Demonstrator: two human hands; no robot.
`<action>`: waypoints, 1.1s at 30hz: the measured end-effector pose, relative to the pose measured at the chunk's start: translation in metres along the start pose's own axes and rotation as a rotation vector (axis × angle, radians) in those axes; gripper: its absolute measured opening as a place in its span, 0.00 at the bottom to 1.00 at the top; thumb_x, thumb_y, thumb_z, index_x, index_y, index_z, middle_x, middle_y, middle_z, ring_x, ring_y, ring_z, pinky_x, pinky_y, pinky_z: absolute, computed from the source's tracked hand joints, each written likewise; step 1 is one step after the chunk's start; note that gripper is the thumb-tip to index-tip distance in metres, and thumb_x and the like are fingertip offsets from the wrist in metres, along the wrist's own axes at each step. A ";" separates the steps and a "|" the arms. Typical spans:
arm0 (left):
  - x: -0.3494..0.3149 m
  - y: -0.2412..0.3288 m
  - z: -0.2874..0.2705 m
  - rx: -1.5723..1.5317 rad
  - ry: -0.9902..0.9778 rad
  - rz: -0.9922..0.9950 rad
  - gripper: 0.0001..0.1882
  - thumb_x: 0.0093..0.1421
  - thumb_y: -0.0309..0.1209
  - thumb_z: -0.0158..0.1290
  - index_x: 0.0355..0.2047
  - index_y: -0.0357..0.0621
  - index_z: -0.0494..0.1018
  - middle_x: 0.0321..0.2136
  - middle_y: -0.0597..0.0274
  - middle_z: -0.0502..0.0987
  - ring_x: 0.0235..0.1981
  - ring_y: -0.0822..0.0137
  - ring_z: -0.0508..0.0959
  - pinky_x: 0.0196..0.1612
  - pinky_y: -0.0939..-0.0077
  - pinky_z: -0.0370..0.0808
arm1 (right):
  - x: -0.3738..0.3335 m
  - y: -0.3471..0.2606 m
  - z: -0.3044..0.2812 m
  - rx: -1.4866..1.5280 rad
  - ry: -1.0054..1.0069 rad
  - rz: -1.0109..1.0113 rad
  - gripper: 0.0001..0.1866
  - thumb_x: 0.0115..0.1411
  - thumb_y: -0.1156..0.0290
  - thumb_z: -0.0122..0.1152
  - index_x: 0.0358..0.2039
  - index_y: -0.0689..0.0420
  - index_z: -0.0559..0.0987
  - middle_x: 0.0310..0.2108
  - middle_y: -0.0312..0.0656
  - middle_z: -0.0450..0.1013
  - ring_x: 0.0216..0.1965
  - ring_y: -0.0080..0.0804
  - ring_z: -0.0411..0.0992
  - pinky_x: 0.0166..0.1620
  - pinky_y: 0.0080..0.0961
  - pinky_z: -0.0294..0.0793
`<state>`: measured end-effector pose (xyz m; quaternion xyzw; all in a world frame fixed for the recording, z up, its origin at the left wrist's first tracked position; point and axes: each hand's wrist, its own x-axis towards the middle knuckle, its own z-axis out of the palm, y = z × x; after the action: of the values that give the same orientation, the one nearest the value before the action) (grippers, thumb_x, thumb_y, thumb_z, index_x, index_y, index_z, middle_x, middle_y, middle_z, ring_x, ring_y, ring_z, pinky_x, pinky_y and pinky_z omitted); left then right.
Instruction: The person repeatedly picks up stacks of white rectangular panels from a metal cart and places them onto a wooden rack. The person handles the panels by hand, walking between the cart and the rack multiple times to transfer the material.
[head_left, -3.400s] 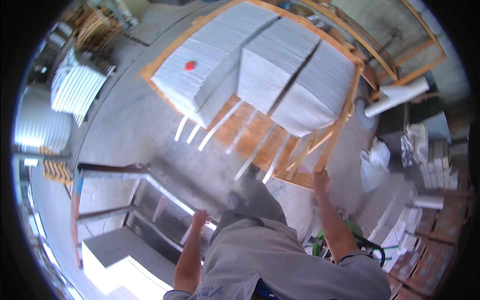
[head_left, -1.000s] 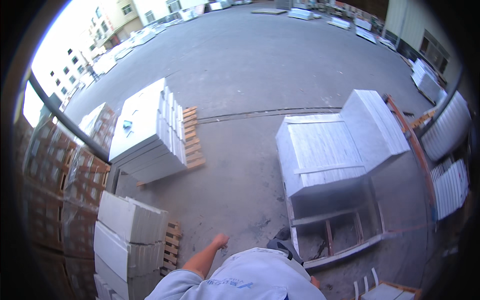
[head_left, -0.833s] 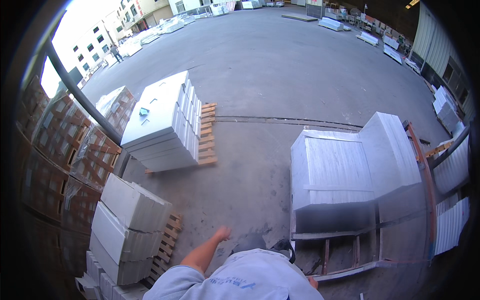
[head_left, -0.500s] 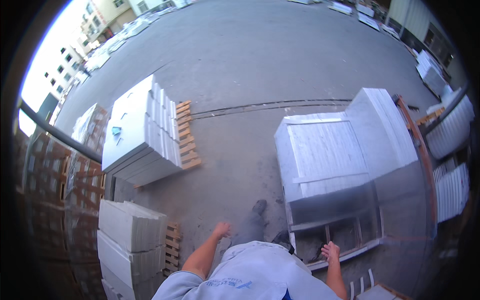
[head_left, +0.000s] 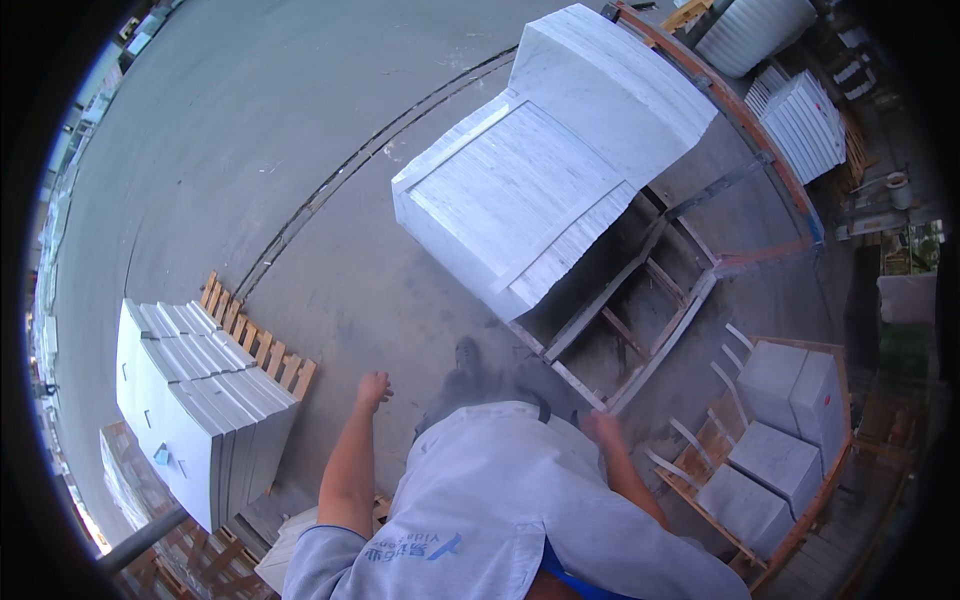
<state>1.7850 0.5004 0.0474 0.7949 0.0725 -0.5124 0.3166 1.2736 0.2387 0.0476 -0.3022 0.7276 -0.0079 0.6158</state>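
Note:
My left hand hangs out ahead of my body over the concrete floor, its fingers loosely apart and nothing in it. Close to the near corner of a metal rack frame is my right hand, smeared by motion; whether it touches the frame I cannot tell. Grey-white marble slabs rest on the far part of that rack, some lying in a flat pile and others leaning up at the back. One of my shoes shows on the floor between my hands.
To the left, a stack of white slabs stands on a wooden pallet, with small loose pieces on top. At the lower right, a wooden crate base bears several stone blocks. More slabs stand behind an orange-red beam.
My view has turned to the right: the rack and left stack have swung leftward, and the crate with blocks has come into fuller view. Both arms have swung, hands still apart.

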 end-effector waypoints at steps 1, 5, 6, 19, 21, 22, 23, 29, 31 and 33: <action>0.006 0.017 0.000 -0.010 -0.010 0.011 0.20 0.55 0.34 0.42 0.43 0.32 0.64 0.35 0.46 0.73 0.25 0.55 0.77 0.25 0.66 0.73 | -0.004 0.009 -0.001 -0.042 -0.035 -0.035 0.17 0.57 0.63 0.49 0.40 0.64 0.70 0.35 0.50 0.72 0.36 0.41 0.73 0.33 0.37 0.74; 0.026 0.094 0.018 0.032 -0.095 0.062 0.19 0.55 0.35 0.42 0.43 0.33 0.64 0.36 0.46 0.72 0.26 0.55 0.77 0.26 0.66 0.73 | -0.012 0.028 -0.008 -0.106 0.025 0.022 0.17 0.56 0.61 0.49 0.37 0.63 0.71 0.32 0.47 0.72 0.34 0.37 0.73 0.31 0.34 0.73; 0.027 0.107 0.026 0.044 -0.125 0.068 0.19 0.55 0.35 0.42 0.43 0.33 0.64 0.36 0.46 0.72 0.26 0.55 0.77 0.26 0.66 0.73 | -0.010 0.029 -0.010 -0.096 0.027 0.042 0.17 0.55 0.61 0.49 0.36 0.63 0.72 0.32 0.47 0.73 0.33 0.36 0.73 0.30 0.33 0.73; 0.040 0.233 0.083 0.136 -0.249 0.160 0.19 0.57 0.35 0.42 0.43 0.31 0.62 0.36 0.45 0.73 0.29 0.55 0.77 0.28 0.67 0.74 | 0.036 -0.112 0.012 0.243 0.058 -0.102 0.20 0.57 0.58 0.50 0.41 0.63 0.70 0.35 0.47 0.73 0.30 0.37 0.74 0.28 0.30 0.74; 0.053 0.256 0.082 0.161 -0.256 0.164 0.20 0.57 0.36 0.42 0.44 0.30 0.62 0.36 0.44 0.73 0.30 0.55 0.78 0.28 0.67 0.75 | 0.033 -0.146 0.023 0.311 0.042 -0.173 0.21 0.57 0.58 0.49 0.43 0.63 0.68 0.36 0.47 0.72 0.31 0.36 0.74 0.29 0.29 0.74; 0.062 0.269 0.083 0.177 -0.257 0.167 0.21 0.57 0.36 0.43 0.44 0.30 0.62 0.36 0.44 0.73 0.30 0.55 0.78 0.28 0.67 0.75 | 0.035 -0.164 0.028 0.336 0.039 -0.187 0.22 0.57 0.58 0.49 0.44 0.63 0.68 0.36 0.47 0.72 0.31 0.36 0.74 0.29 0.29 0.74; 0.071 0.284 0.084 0.195 -0.260 0.170 0.21 0.57 0.36 0.43 0.45 0.30 0.61 0.36 0.43 0.73 0.30 0.54 0.78 0.28 0.67 0.75 | 0.037 -0.181 0.034 0.347 0.039 -0.207 0.22 0.58 0.58 0.49 0.44 0.64 0.67 0.37 0.47 0.72 0.32 0.36 0.74 0.30 0.28 0.74; 0.132 0.418 0.113 0.218 -0.311 0.180 0.25 0.57 0.38 0.42 0.48 0.29 0.59 0.38 0.40 0.72 0.30 0.52 0.77 0.29 0.67 0.75 | 0.048 -0.296 0.067 0.437 0.120 -0.325 0.21 0.57 0.59 0.49 0.43 0.64 0.69 0.35 0.46 0.72 0.29 0.32 0.73 0.26 0.23 0.72; 0.154 0.473 0.127 0.185 -0.373 0.221 0.27 0.57 0.39 0.41 0.49 0.27 0.57 0.39 0.39 0.71 0.31 0.51 0.77 0.31 0.65 0.75 | 0.056 -0.343 0.072 0.432 0.187 -0.364 0.20 0.57 0.59 0.49 0.41 0.65 0.71 0.33 0.46 0.73 0.28 0.31 0.73 0.24 0.22 0.72; 0.177 0.525 0.139 0.187 -0.389 0.270 0.28 0.57 0.40 0.40 0.50 0.27 0.57 0.39 0.39 0.71 0.32 0.51 0.77 0.32 0.64 0.75 | 0.069 -0.394 0.075 0.410 0.259 -0.400 0.21 0.57 0.58 0.49 0.40 0.65 0.72 0.31 0.45 0.73 0.28 0.30 0.73 0.24 0.22 0.71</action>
<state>1.9911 -0.0315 0.0818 0.7097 -0.1445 -0.6132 0.3153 1.5072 -0.0873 0.1194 -0.3054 0.7095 -0.3137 0.5523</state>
